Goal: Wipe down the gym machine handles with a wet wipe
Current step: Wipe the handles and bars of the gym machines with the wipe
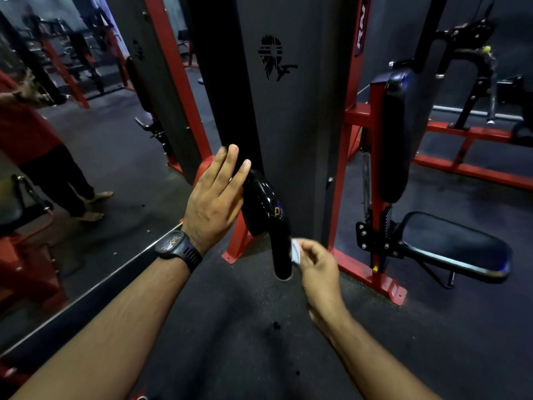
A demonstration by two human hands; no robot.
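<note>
Gym floor bkgd: L grip (212,203) flat-open by handle (266,203), R grip (317,264) pinching wipe (295,252).

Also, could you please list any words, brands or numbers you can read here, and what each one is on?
"RN": white letters running up a dark label on the red upright; the rest is cut off.
Wristwatch: gold markings, too small to read.
Dark panel: a cut-out emblem, no words.

The red machine frame (386,287) stands on the dark floor (230,342).
</note>
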